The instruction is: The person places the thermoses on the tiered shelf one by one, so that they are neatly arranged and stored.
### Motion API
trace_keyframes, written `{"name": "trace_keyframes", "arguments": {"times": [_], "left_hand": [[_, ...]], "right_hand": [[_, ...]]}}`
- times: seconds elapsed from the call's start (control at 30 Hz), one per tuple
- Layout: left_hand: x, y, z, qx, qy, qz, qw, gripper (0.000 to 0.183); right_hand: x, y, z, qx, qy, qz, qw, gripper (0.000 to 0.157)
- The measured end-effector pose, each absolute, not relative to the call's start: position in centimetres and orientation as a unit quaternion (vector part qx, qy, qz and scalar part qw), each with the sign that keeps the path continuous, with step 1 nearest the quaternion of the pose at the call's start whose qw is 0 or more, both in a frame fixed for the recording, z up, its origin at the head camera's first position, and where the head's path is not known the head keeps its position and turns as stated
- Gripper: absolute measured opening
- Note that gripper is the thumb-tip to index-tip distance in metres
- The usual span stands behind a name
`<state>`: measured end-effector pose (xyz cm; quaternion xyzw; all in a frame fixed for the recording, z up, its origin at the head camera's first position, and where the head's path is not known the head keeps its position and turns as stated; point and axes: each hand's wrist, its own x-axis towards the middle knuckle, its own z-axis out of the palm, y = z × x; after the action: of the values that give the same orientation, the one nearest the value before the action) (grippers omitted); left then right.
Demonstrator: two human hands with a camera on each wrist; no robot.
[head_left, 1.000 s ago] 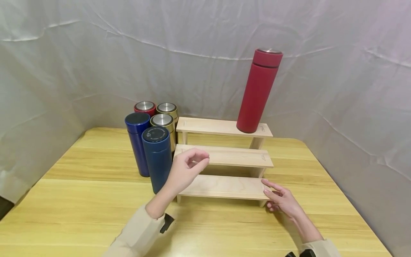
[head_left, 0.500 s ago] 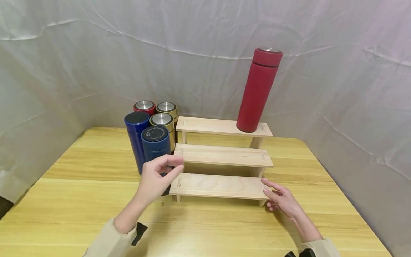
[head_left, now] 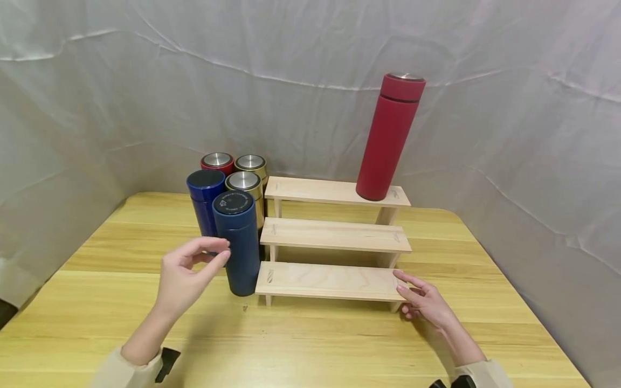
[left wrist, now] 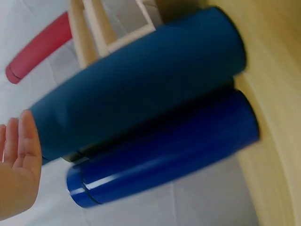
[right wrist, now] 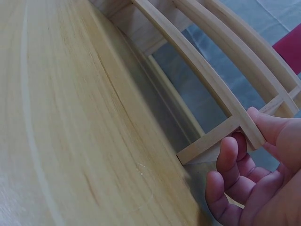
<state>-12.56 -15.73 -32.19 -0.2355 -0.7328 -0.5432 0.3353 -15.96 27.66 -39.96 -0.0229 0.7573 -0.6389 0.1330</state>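
Note:
My left hand (head_left: 186, 272) hovers above the table just left of a dark blue thermos flask (head_left: 237, 250), its fingers loosely curved with nothing between them. In the left wrist view, the fingers (left wrist: 29, 136) overlap the top end of that flask. The right hand (head_left: 427, 304) grips the right end of the lowest board of a three-step wooden display rack (head_left: 330, 280). Seen from the right wrist, the thumb lies over the board and the curled fingers (right wrist: 228, 157) sit below it. A tall red thermos flask (head_left: 390, 137) stands on the top step, toward its right end.
Behind the dark blue flask stand a glossy blue flask (head_left: 206, 202), two gold flasks (head_left: 254, 199) and a shorter-looking red one (head_left: 218, 161), grouped tightly left of the rack. Pale grey cloth (head_left: 310, 108) hangs round the wooden table (head_left: 310, 350) at the back and sides.
My left hand has moved left, from in front of the rack, past the dark blue flask, to its left side. The right hand keeps its grip on the rack; the flasks have stayed put.

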Motion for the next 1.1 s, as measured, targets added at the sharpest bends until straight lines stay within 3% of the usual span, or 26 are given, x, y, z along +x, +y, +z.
{"name": "trace_keyframes", "arguments": {"times": [0.23, 0.47, 0.63, 0.87, 1.1], "left_hand": [[-14.0, -17.6, -34.0, -0.2, -0.698, -0.579, 0.371, 0.02], [-13.9, -17.4, -33.3, -0.15, -0.726, -0.568, 0.357, 0.048], [-14.4, -17.4, -33.8, -0.114, -0.76, -0.566, 0.299, 0.06], [-15.2, -17.9, -34.8, -0.105, -0.807, -0.544, 0.204, 0.069], [-15.9, -18.0, -35.6, -0.116, -0.824, -0.539, 0.128, 0.076]], "right_hand": [[-15.8, 27.6, -39.8, -0.018, 0.76, -0.637, 0.131, 0.045], [-15.9, 27.6, -40.0, -0.023, 0.758, -0.638, 0.132, 0.047], [-15.9, 27.6, -40.0, -0.03, 0.756, -0.641, 0.133, 0.043], [-16.1, 27.5, -40.2, -0.031, 0.759, -0.637, 0.13, 0.054], [-16.0, 27.6, -40.1, -0.026, 0.756, -0.641, 0.131, 0.054]]}}
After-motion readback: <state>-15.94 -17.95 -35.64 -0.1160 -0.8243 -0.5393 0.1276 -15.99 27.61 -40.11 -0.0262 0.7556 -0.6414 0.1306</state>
